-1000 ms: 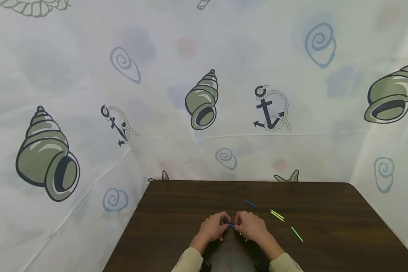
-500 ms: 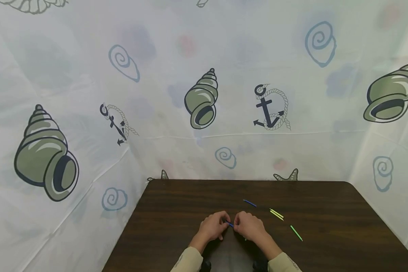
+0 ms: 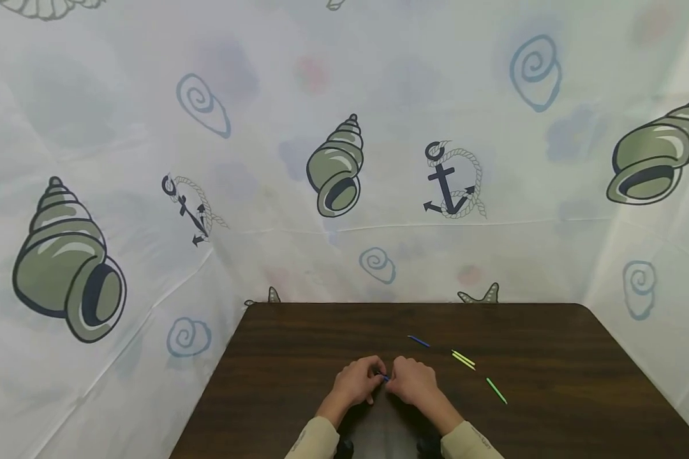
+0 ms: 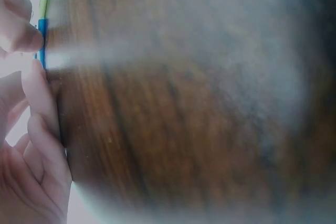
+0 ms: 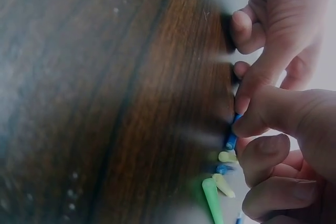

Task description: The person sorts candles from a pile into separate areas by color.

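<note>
A short blue stick (image 3: 385, 377) lies between my two hands, low over the dark table. My left hand (image 3: 353, 382) pinches its left end between thumb and forefinger. From the other side the fingertips of my right hand (image 3: 412, 381) pinch it too, close to the left fingertips. In the right wrist view the blue stick (image 5: 231, 138) shows below the touching fingers, most of it covered. Beside the right hand in that view lie a green stick (image 5: 212, 199), a yellow stick (image 5: 224, 185), another yellow one (image 5: 227, 156) and a small blue piece (image 5: 222, 169).
Farther back on the brown table (image 3: 298, 331) lie another blue stick (image 3: 418, 341), a pair of yellow sticks (image 3: 463, 360) and a green stick (image 3: 496, 391) to the right. A white cloth (image 3: 252, 255) with printed shells and anchors surrounds the table.
My right hand has shifted slightly toward the left hand and covers more of the blue stick. Small green pieces seen below the right hand earlier are hidden in the head view now.
</note>
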### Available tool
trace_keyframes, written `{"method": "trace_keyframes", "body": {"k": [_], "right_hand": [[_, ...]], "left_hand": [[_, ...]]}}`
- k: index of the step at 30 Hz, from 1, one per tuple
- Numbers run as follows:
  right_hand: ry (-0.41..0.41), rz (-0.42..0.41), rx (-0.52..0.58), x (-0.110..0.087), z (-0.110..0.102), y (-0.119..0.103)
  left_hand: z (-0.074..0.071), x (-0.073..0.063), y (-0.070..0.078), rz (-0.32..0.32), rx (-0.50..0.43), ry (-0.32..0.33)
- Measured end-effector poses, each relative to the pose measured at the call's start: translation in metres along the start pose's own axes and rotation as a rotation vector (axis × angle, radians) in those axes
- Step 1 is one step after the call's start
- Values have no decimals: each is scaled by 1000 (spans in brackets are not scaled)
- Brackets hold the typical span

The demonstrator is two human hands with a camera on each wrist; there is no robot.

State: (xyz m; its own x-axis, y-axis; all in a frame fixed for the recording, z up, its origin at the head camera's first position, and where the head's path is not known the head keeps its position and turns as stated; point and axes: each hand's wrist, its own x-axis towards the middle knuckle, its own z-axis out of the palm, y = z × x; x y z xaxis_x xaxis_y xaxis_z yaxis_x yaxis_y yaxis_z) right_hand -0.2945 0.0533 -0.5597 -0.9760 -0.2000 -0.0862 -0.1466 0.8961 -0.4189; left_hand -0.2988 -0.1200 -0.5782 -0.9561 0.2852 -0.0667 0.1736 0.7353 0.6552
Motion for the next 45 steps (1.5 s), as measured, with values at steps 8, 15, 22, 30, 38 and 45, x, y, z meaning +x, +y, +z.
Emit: {"method": "trace_keyframes", "body": {"k": [8,15,22,30,38,45], "right_hand": [[-6,-6,-41,1,1,-5],[-12,5,-65,-1,-2,-6],[-30,-21,-3,-4,-8,-3],[-20,-41,79,-2,-27,9],[-84,-83,224,15,-44,37],[-120,-140,333,32,-56,57]], "left_hand": [[-1,-3,-1,-9,4,-2],[3,-3,0,7,2,1],[3,-6,1,2,16,-2],[1,-7,6,8,71,-11],[7,-7,12,40,202,-23],[11,-8,14,69,134,-30]]}}
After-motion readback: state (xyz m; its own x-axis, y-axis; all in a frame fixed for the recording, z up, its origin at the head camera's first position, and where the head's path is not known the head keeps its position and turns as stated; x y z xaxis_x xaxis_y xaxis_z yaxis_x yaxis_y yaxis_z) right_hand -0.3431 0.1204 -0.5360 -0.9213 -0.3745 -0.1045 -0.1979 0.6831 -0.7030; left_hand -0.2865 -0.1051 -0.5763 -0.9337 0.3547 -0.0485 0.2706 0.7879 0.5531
